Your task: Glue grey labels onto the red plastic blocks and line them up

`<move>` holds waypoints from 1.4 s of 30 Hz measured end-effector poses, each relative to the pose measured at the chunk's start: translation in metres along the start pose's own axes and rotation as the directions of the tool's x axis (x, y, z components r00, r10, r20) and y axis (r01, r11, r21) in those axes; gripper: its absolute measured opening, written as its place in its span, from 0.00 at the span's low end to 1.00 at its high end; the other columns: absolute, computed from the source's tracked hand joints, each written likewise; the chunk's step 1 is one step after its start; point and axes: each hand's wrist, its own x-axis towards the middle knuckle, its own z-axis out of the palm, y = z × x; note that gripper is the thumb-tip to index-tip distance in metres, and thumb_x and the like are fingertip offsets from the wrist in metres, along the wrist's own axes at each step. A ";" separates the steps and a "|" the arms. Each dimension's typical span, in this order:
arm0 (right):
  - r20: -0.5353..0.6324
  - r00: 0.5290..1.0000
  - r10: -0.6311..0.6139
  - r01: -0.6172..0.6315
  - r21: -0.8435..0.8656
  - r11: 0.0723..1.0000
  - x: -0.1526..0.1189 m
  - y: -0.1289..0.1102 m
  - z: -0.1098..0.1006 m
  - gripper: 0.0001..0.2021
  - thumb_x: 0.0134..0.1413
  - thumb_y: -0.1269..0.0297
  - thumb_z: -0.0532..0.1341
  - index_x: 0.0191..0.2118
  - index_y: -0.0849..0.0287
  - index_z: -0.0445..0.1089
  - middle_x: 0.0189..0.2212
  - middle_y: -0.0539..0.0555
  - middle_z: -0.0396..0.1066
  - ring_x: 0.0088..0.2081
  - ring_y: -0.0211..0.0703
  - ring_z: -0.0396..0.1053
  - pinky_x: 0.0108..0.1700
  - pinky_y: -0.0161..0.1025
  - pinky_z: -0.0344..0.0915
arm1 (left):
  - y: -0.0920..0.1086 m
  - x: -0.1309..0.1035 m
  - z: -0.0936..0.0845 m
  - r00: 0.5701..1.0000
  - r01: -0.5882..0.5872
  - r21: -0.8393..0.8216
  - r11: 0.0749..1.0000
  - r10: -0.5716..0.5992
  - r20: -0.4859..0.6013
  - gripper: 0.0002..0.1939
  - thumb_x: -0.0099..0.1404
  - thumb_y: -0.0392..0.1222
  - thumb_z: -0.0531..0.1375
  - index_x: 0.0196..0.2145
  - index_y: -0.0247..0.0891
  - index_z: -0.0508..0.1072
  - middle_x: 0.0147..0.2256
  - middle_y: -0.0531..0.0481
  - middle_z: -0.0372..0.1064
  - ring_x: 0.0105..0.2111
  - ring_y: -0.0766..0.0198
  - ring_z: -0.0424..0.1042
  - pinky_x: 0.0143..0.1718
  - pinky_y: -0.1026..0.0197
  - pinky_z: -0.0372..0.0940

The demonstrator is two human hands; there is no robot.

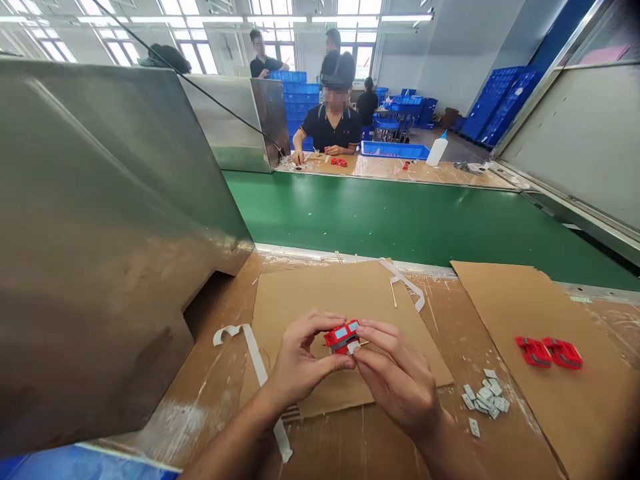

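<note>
Both hands meet above a cardboard sheet (pixel 300 293) around a small red toy vehicle (pixel 342 335) with light blue windows and a grey stripe. My left hand (pixel 305 353) pinches its left end between thumb and fingers. My right hand (pixel 397 370) is closed at its right end, where a small pale piece (pixel 353 347) shows between the fingertips and the toy. A thin stick tip pokes out beside the right fingers. Small grey-white pieces (pixel 487 397) lie in a loose pile to the right. Two more red parts (pixel 550 352) rest on the right cardboard (pixel 500 293).
A large metal housing (pixel 110 233) stands at the left. White tape strips (pixel 257 357) stick to the cardboard's edges. Beyond runs a green conveyor belt (pixel 375 213). Across it a person (pixel 333 127) sits by red parts, a blue tray (pixel 395 150) and a white bottle (pixel 437 150).
</note>
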 end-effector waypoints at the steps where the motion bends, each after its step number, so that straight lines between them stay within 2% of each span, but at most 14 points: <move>1: 0.007 1.000 0.000 0.000 0.004 1.000 -0.001 0.000 0.000 0.14 0.56 0.84 0.63 0.45 0.63 0.74 0.46 0.63 0.77 0.54 0.52 0.73 0.50 0.49 0.78 | 0.000 0.000 0.000 1.000 0.001 -0.006 1.000 -0.001 0.011 0.21 0.53 0.42 0.76 0.44 0.39 0.80 0.41 0.42 0.79 0.41 0.56 0.77 0.45 0.57 0.71; 5: 0.031 1.000 0.004 -0.004 -0.004 1.000 -0.001 0.001 0.001 0.14 0.57 0.84 0.63 0.46 0.63 0.74 0.47 0.62 0.77 0.53 0.52 0.73 0.49 0.48 0.78 | -0.001 -0.001 0.000 0.999 0.018 -0.020 1.000 -0.017 0.038 0.21 0.55 0.40 0.75 0.47 0.40 0.80 0.39 0.43 0.78 0.38 0.61 0.76 0.41 0.61 0.73; 9: 0.038 0.999 0.037 -0.036 -0.023 0.999 0.003 0.002 0.002 0.14 0.58 0.82 0.62 0.45 0.59 0.75 0.45 0.59 0.78 0.50 0.50 0.75 0.47 0.47 0.79 | 0.002 -0.002 0.000 0.993 0.095 -0.011 0.995 -0.094 0.067 0.19 0.60 0.41 0.72 0.49 0.39 0.80 0.38 0.44 0.74 0.38 0.61 0.76 0.40 0.61 0.74; 12: 0.027 0.997 0.075 -0.076 0.032 0.997 0.004 0.002 0.000 0.14 0.59 0.81 0.62 0.45 0.56 0.75 0.45 0.58 0.78 0.49 0.49 0.75 0.47 0.47 0.78 | 0.004 -0.003 0.001 0.990 0.113 -0.063 0.992 -0.107 0.091 0.18 0.63 0.38 0.70 0.51 0.41 0.79 0.40 0.44 0.72 0.39 0.62 0.76 0.41 0.62 0.75; 15: 0.035 0.980 0.194 -0.197 0.168 0.966 0.001 0.005 -0.002 0.14 0.61 0.75 0.65 0.50 0.53 0.74 0.52 0.59 0.74 0.53 0.51 0.74 0.50 0.50 0.77 | 0.005 -0.003 0.002 0.995 0.080 -0.160 0.984 -0.069 0.075 0.18 0.63 0.36 0.69 0.51 0.42 0.78 0.41 0.45 0.72 0.39 0.63 0.76 0.40 0.64 0.75; 17: 0.072 0.948 0.310 -0.317 0.277 0.907 -0.003 0.006 -0.003 0.20 0.61 0.67 0.67 0.58 0.52 0.69 0.57 0.62 0.71 0.56 0.53 0.72 0.52 0.52 0.77 | 0.006 -0.003 0.002 0.996 0.066 -0.200 0.977 -0.054 0.066 0.18 0.62 0.35 0.69 0.51 0.43 0.78 0.40 0.45 0.72 0.38 0.64 0.76 0.39 0.65 0.75; 19: 0.106 0.913 0.393 -0.403 0.370 0.837 -0.008 0.006 -0.001 0.25 0.62 0.63 0.67 0.62 0.52 0.64 0.56 0.62 0.72 0.55 0.52 0.74 0.52 0.50 0.77 | 0.007 -0.003 0.002 0.996 0.063 -0.209 0.976 -0.049 0.074 0.19 0.62 0.35 0.70 0.51 0.43 0.79 0.39 0.46 0.71 0.38 0.64 0.76 0.38 0.66 0.74; 21: 0.104 0.898 0.427 -0.429 0.420 0.800 -0.011 0.004 0.002 0.25 0.63 0.64 0.66 0.63 0.52 0.62 0.52 0.59 0.75 0.52 0.48 0.76 0.52 0.46 0.77 | 0.007 -0.004 0.003 0.996 0.055 -0.200 0.978 -0.041 0.075 0.19 0.61 0.35 0.70 0.51 0.43 0.79 0.38 0.46 0.70 0.37 0.64 0.75 0.38 0.66 0.74; 26: 0.059 0.906 0.419 -0.404 0.412 0.817 -0.010 -0.001 0.007 0.21 0.63 0.69 0.65 0.60 0.53 0.63 0.50 0.58 0.76 0.51 0.45 0.76 0.52 0.41 0.77 | 0.007 -0.006 0.005 0.997 0.028 -0.145 0.989 -0.019 0.069 0.18 0.62 0.34 0.69 0.50 0.41 0.78 0.38 0.45 0.71 0.37 0.64 0.74 0.37 0.66 0.72; 31: 0.057 0.910 0.410 -0.394 0.425 0.815 -0.010 -0.003 0.008 0.15 0.65 0.71 0.63 0.54 0.54 0.63 0.49 0.58 0.75 0.52 0.45 0.75 0.52 0.43 0.76 | 0.008 -0.006 0.006 0.998 0.004 -0.085 0.996 0.001 0.055 0.16 0.62 0.35 0.69 0.49 0.40 0.77 0.38 0.46 0.72 0.36 0.66 0.72 0.37 0.67 0.70; 36: 0.075 0.932 0.356 -0.353 0.415 0.838 -0.007 -0.003 0.008 0.23 0.61 0.63 0.67 0.59 0.55 0.62 0.49 0.59 0.75 0.51 0.48 0.74 0.51 0.45 0.76 | 0.013 -0.005 0.009 0.997 0.079 -0.223 0.972 -0.081 0.001 0.15 0.63 0.48 0.69 0.44 0.38 0.76 0.33 0.48 0.72 0.30 0.65 0.73 0.31 0.67 0.69; 38: 0.088 0.943 0.322 -0.331 0.365 0.870 -0.005 -0.002 0.006 0.22 0.63 0.64 0.66 0.59 0.54 0.63 0.48 0.59 0.75 0.50 0.48 0.75 0.49 0.44 0.76 | 0.013 -0.006 0.011 0.992 0.118 -0.303 0.946 -0.127 -0.009 0.17 0.64 0.51 0.69 0.45 0.40 0.74 0.34 0.49 0.72 0.29 0.67 0.73 0.29 0.68 0.69; 40: 0.074 0.947 0.313 -0.321 0.298 0.899 -0.002 -0.002 0.004 0.17 0.65 0.68 0.63 0.58 0.54 0.65 0.45 0.57 0.76 0.45 0.45 0.76 0.46 0.42 0.77 | 0.010 -0.007 0.011 0.993 0.114 -0.327 0.938 -0.121 -0.004 0.15 0.66 0.48 0.67 0.48 0.44 0.72 0.36 0.50 0.72 0.31 0.67 0.73 0.31 0.68 0.69; 42: 0.066 0.946 0.317 -0.324 0.247 0.913 -0.001 -0.001 0.001 0.16 0.65 0.69 0.62 0.57 0.55 0.66 0.42 0.55 0.76 0.41 0.43 0.76 0.43 0.39 0.76 | 0.008 -0.007 0.009 0.998 0.056 -0.267 0.962 -0.056 0.008 0.11 0.68 0.43 0.65 0.48 0.45 0.73 0.41 0.48 0.71 0.39 0.64 0.74 0.40 0.64 0.71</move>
